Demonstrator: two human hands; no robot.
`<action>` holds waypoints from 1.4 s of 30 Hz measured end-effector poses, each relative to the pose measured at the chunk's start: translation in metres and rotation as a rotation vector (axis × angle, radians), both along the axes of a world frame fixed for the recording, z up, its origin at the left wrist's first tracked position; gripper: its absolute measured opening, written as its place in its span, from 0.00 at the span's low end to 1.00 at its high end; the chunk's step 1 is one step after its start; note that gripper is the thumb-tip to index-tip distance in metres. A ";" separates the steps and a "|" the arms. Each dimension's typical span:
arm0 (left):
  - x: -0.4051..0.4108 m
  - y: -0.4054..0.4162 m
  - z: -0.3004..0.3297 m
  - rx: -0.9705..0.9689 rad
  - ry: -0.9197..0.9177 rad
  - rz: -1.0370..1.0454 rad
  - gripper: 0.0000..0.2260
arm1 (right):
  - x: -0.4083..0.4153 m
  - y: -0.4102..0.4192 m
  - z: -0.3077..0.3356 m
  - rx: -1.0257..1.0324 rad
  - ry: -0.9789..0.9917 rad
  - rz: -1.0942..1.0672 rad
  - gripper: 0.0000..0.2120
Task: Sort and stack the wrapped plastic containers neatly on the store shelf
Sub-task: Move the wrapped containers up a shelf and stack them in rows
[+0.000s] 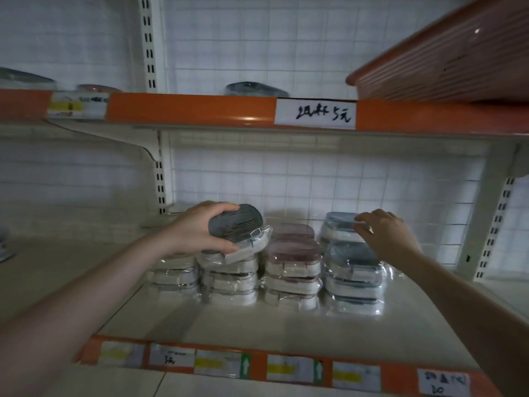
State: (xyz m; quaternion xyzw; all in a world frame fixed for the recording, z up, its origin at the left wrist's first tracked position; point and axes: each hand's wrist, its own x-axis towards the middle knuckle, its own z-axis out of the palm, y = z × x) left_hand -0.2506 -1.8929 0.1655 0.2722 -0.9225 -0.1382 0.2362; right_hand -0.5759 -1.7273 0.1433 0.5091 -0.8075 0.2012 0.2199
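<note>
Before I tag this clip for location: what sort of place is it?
Most likely a small retail shop. Orange-edged shelving carries price labels, including a handwritten price tag, and wrapped plastic containers stand in stacks by colour on the lower shelf.

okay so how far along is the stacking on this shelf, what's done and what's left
Mostly done, it seems: wrapped containers stand in stacks by colour, grey, pink and blue. In hand: the left hand has a grip on a tilted grey container over the grey stack; the right hand touches the rear blue container. Left: setting that grey one down flat.
</note>
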 end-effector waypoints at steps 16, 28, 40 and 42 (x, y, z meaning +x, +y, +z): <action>-0.201 0.070 -0.001 -0.049 -0.157 -0.239 0.38 | -0.123 0.126 -0.046 -0.029 -0.104 -0.175 0.15; -0.276 0.061 -0.018 0.005 -0.330 -0.253 0.35 | -0.162 0.161 -0.075 -0.037 -0.226 -0.268 0.14; -0.288 0.045 -0.027 -0.017 -0.318 -0.231 0.30 | -0.170 0.156 -0.085 0.064 -0.213 -0.302 0.16; -0.288 0.047 -0.027 -0.050 -0.323 -0.227 0.28 | -0.170 0.154 -0.085 0.068 -0.209 -0.296 0.15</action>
